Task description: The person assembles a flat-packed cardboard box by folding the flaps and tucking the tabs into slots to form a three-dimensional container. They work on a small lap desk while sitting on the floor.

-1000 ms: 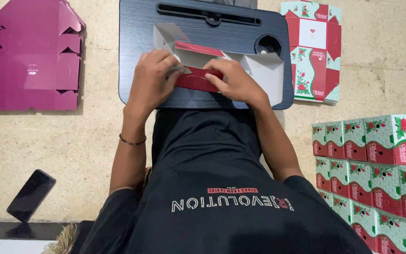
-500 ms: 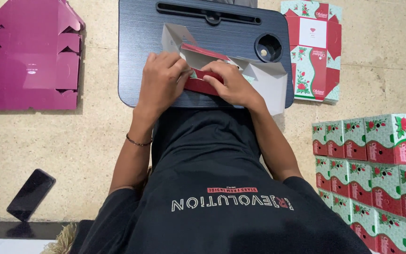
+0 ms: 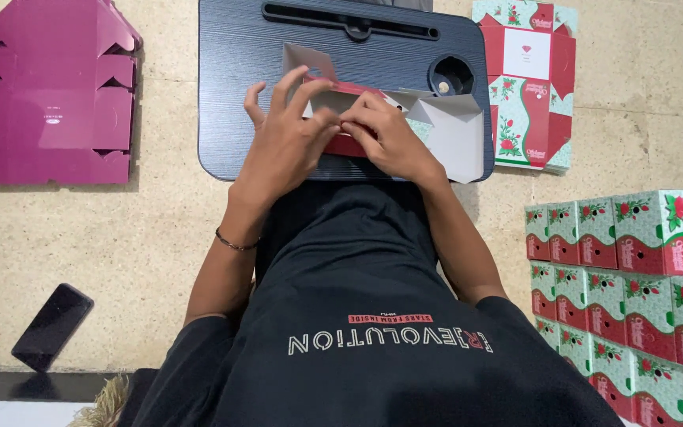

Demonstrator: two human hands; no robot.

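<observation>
Dark ribbed lap desk [image 3: 231,95] on speckled floor; flat purple blanks [image 3: 53,103] left, printed blanks [image 3: 527,87] and made boxes [image 3: 634,269] right; phone [image 3: 51,326] nearby; left hand [image 3: 282,146] and right hand [image 3: 389,138] pinch glossy half-folded carton [image 3: 444,134] on desk, fingers covering its middle.

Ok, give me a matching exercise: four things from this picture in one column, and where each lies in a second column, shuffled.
Things:
1. purple flat cardboard
2. black phone
3. stack of folded boxes
4. half-folded carton

Places:
A. on the dark lap desk, under the left hand and right hand
B. on the floor at the far left, beside the desk
C. on the floor at the right edge, piled in rows
D. on the floor at the lower left, near the person's left elbow

Pairs: 1-B, 2-D, 3-C, 4-A
</observation>
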